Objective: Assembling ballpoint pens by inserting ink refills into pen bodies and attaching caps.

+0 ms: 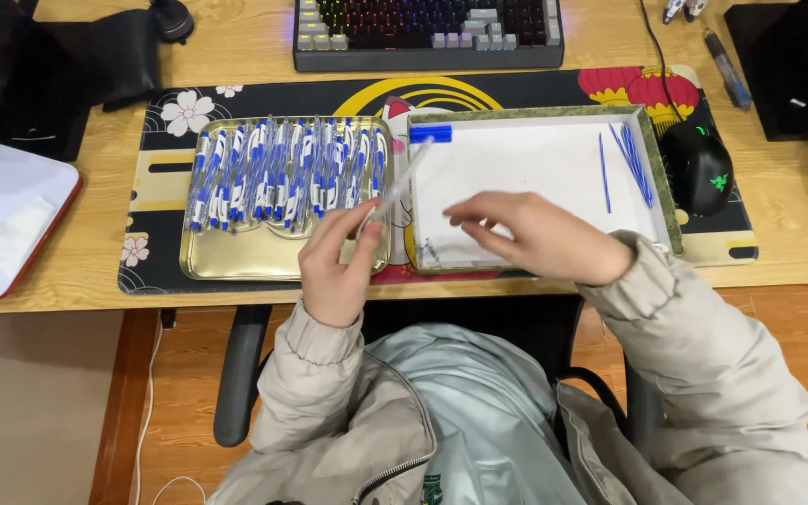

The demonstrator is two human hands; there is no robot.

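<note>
Clear plastic pen barrel [402,184], long and slim, sits pinched between the thumb and fingertips of the left hand [334,266] just below the middle of the frame, slanting up and to the right so that its far end reaches the top left corner of the white shallow tray with a green rim [666,201]. The right hand [530,234] hovers palm-down over the lower left part of that white tray, its fingers loosely curled and pointing left; whether it holds anything cannot be told. At the tray's top left corner lies a small blue plastic piece [431,133], and near its right wall lie several thin blue ink refills [633,164]. Left of the left hand stands a gold metal tray [236,264] filled along its upper half with a row of white and blue pens [287,173]. Both trays rest on a black desk mat with flower and lantern prints [165,168]. A black computer mouse [699,166] sits at the mat's right end, and a backlit keyboard [427,33] lies at the top centre of the frame.
</note>
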